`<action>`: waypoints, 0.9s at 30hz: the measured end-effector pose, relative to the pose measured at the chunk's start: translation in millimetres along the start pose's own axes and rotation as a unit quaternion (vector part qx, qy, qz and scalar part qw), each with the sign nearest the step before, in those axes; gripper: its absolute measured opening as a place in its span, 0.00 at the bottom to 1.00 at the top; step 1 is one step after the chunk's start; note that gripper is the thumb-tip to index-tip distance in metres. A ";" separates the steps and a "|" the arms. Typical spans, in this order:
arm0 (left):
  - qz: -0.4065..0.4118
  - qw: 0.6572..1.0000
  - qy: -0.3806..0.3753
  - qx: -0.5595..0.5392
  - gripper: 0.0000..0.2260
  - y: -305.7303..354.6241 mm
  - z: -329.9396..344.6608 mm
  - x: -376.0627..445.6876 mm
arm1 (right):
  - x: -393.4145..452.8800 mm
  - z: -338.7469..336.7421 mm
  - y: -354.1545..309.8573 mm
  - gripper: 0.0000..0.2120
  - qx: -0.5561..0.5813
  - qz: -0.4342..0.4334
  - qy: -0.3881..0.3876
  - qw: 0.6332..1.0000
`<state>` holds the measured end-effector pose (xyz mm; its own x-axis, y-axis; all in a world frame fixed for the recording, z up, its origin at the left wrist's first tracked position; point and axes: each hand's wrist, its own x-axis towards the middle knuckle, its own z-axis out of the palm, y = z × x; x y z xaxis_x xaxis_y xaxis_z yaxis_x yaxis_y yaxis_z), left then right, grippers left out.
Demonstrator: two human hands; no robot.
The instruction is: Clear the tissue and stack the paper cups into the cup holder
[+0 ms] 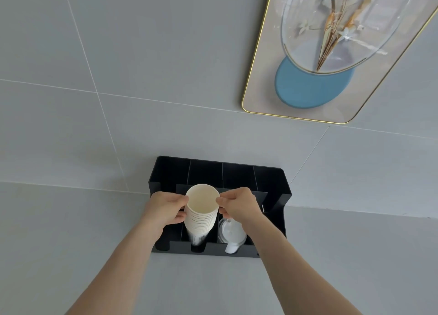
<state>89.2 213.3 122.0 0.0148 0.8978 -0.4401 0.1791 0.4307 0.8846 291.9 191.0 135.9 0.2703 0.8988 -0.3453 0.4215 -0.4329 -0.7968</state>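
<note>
We hold the stack of paper cups between our left hand and right hand, both pinching its top rim, with its base already inside the black cup holder. If one hand squeezes harder, the stack may tilt and jam. No tissue is visible, and the white lids under the right hand are partly hidden.

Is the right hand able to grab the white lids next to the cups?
Probably yes. The right hand sits just above the white lids, nothing between them, but its grip is on the stack of paper cups.
</note>
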 end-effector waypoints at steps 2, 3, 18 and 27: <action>0.002 1.000 0.002 -0.003 0.04 -0.4 1.1 -1.3 | -0.4 0.4 0.9 0.07 0.000 -0.004 0.003 1.000; 0.002 1.000 0.005 -0.003 0.04 -0.4 1.4 -1.5 | -0.6 0.7 1.3 0.08 0.002 -0.005 0.005 1.000; 0.118 0.932 0.066 0.337 0.20 0.1 -3.6 -21.6 | -29.0 -19.6 21.0 0.16 -0.211 -0.064 0.030 0.975; 0.236 0.829 0.068 0.502 0.43 15.6 -17.4 -42.1 | -62.4 -73.2 47.7 0.33 -0.378 -0.075 0.053 0.921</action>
<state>74.2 183.9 157.0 0.2175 0.9761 -0.0007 0.9150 -0.2037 0.3484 358.4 109.2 155.8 0.2264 0.9577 -0.1776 0.9326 -0.2658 -0.2441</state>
